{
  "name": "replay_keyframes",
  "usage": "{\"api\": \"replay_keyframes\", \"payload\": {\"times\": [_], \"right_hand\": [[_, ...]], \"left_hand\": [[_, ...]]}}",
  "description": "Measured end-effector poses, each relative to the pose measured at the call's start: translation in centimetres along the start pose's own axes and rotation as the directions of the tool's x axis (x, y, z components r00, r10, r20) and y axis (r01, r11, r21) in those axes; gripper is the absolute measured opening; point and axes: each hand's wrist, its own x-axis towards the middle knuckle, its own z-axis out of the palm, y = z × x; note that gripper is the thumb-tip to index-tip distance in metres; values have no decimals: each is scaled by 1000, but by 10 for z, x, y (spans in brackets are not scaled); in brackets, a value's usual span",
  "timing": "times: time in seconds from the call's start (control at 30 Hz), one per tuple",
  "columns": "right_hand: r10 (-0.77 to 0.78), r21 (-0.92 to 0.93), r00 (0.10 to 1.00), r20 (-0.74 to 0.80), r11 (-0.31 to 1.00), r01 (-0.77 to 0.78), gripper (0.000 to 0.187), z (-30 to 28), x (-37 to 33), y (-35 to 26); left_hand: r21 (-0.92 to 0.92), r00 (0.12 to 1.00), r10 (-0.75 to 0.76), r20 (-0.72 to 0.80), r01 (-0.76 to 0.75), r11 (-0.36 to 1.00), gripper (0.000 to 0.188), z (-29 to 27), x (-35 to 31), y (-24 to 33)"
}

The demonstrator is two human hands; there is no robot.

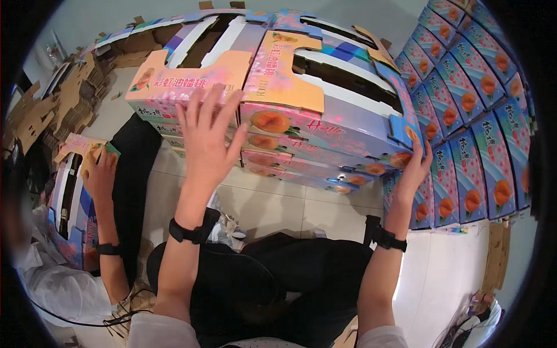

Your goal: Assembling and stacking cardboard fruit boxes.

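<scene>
In front of me a printed cardboard fruit box (342,124), pink and blue with peach pictures, tops a stack of similar boxes. Its top has wide slots between folded flaps. Against its left side stands another box (185,84) of the same kind, also on a stack. My left hand (209,133) is spread over the near edge where these two boxes meet, fingertips on the left one's orange flap. My right hand (415,168) lies along the right end of the right-hand box, fingers stretched upward. Its thumb side is partly hidden.
A co-worker's hand (100,168) at left touches another printed box (69,203). Folded brown cardboard (75,93) is piled at the far left. A tall wall of stacked boxes (464,139) rises at right. Another person (478,325) shows at lower right.
</scene>
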Motion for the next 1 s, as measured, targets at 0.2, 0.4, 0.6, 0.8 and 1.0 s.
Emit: {"api": "replay_keyframes", "payload": {"times": [0.2, 0.4, 0.6, 0.8, 1.0], "right_hand": [[-410, -265, 912, -17, 881, 391, 66, -3, -6, -3], [-405, -399, 898, 169, 805, 439, 42, 8, -14, -1], [-482, -386, 855, 188, 764, 516, 41, 4, -10, 3], [-544, -426, 820, 175, 709, 562, 40, 5, -11, 3], [-531, -403, 838, 131, 743, 534, 43, 10, -18, 1]], "left_hand": [[-9, 992, 71, 108, -71, 997, 57, -4, 2, 25], [-22, 997, 42, 72, -40, 999, 55, 2, 2, 22], [-26, 996, 42, 78, -40, 999, 57, 1, 2, 30], [-5, 994, 48, 102, -48, 999, 63, -5, 0, 34], [-25, 992, 42, 121, -39, 999, 67, -7, -2, 31]]}}
